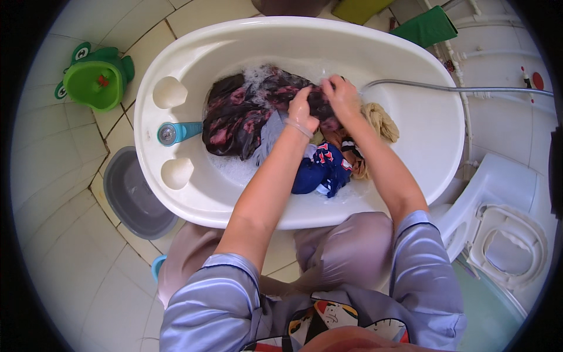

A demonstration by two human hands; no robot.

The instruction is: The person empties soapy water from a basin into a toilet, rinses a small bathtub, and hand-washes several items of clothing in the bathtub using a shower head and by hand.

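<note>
A white plastic bathtub (422, 127) holds wet clothes and sudsy water. Dark fabric with a pink pattern (239, 119) spreads over the tub's left and middle. My left hand (302, 109), with a pale band at the wrist, grips the right part of this fabric. Close beside it, my right hand (342, 97) has its fingers bent on the same cloth; its fingertips are slightly blurred. Below my hands lie a navy garment with red-and-white lettering (323, 169) and a grey cloth (269, 136). A bunched beige cloth (380, 122) rests right of my right wrist.
A metal shower hose (488, 89) crosses the tub's right rim. Left of the tub are a grey basin (134, 193) and a green frog-shaped child's urinal (94, 83). A white plastic seat with an opening (510, 246) stands at right. White pipes (457, 66) run along the wall.
</note>
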